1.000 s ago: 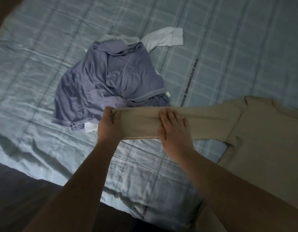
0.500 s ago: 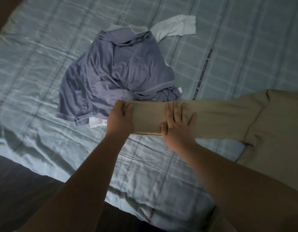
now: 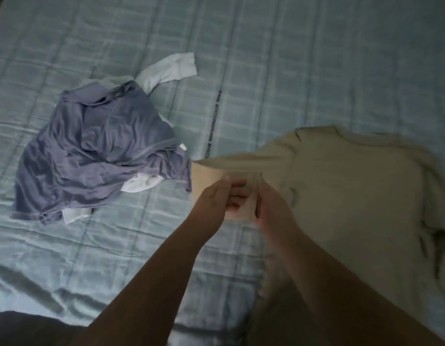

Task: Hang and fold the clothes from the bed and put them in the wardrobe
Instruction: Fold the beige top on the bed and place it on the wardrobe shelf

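A beige long-sleeved shirt (image 3: 346, 186) lies spread on the bed at the right. Its left sleeve (image 3: 209, 176) is lifted off the cover and bent over toward the shirt's body. My left hand (image 3: 216, 198) pinches the sleeve end with thumb on top. My right hand (image 3: 269, 208) grips the same sleeve just to the right, fingers curled around the cloth; this part is blurred. A crumpled blue-grey garment (image 3: 99, 148) sits in a heap at the left, with a white garment (image 3: 171, 71) poking out from under it.
The bed is covered with a pale blue checked quilt (image 3: 291, 58) with a printed stripe down the middle. The bed's near edge and dark floor (image 3: 29, 328) show at the bottom left.
The sleeve lay flat and stretched out to the left under both hands; now both hands have lifted its end and carried it right, toward the shirt's body. The view has shifted right.
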